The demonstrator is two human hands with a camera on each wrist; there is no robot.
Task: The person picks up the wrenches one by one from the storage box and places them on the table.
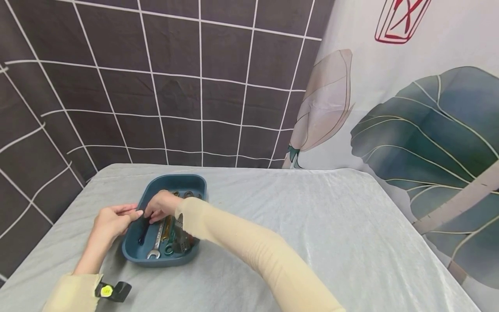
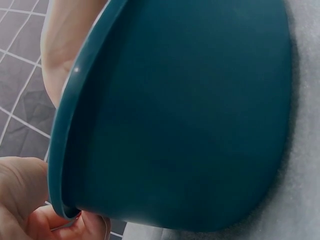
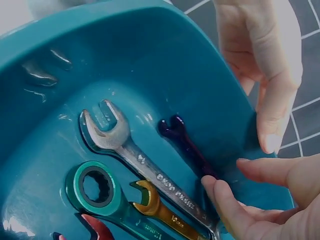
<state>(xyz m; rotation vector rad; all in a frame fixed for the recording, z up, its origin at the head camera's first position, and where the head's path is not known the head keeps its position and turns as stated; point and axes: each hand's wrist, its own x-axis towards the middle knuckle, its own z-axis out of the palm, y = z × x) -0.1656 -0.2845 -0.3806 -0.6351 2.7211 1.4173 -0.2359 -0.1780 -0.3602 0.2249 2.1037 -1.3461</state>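
Note:
A blue-green plastic basin (image 1: 163,262) stands at the left of the table, with several wrenches inside. My left hand (image 1: 113,222) pinches its left rim, thumb on top and fingers outside. Inside the basin is my right hand (image 1: 161,206), its fingertips touching the lower end of a small dark purple wrench (image 3: 187,143). The thumb stands apart from that wrench, whose far end the fingers hide. Beside it lie a silver open-end wrench (image 3: 145,162), a gold wrench (image 3: 167,212), a green ratchet wrench (image 3: 111,200) and part of a red one (image 3: 97,227).
A pale grey cloth (image 1: 312,234) covers the table. Behind it hangs a dark curtain (image 1: 222,99) with a white grid, and at the right a white one with a leaf print (image 1: 429,130). A black wrist strap mount (image 1: 113,291) sits on the left sleeve.

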